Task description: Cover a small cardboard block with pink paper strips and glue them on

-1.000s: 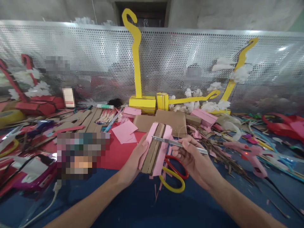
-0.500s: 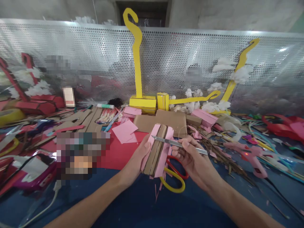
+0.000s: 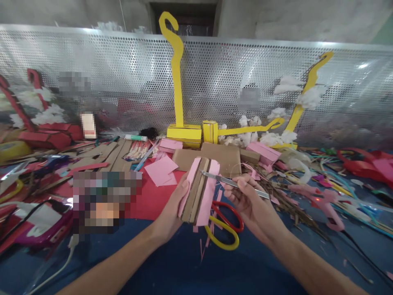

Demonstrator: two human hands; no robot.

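Observation:
My left hand (image 3: 176, 205) grips the left side of a small cardboard box (image 3: 194, 194) partly covered in pink paper, its brown strips facing up. In my right hand (image 3: 247, 200) is a slim metal craft knife (image 3: 236, 183), pinched between thumb and fingers. The blade tip lies over the upper part of the box, by a seam between the cardboard and the pink paper; whether it touches cannot be told. Under and behind the box are scissors (image 3: 225, 246) with one yellow and one red handle loop, their blades hidden. Thin pink paper scraps (image 3: 202, 248) lie below the box.
A pink glue gun (image 3: 328, 205) with a lit red light lies at right, its cord trailing. Beyond my hands stand yellow hooked cardboard pieces (image 3: 176, 86) before a perforated metal panel (image 3: 215, 69). Cardboard strips (image 3: 116, 155), pink paper (image 3: 159, 170) and red paper (image 3: 145, 203) cover the table.
The box has shifted slightly left and turned a little in my left hand. The knife tip has moved a little right, nearer the right-hand seam.

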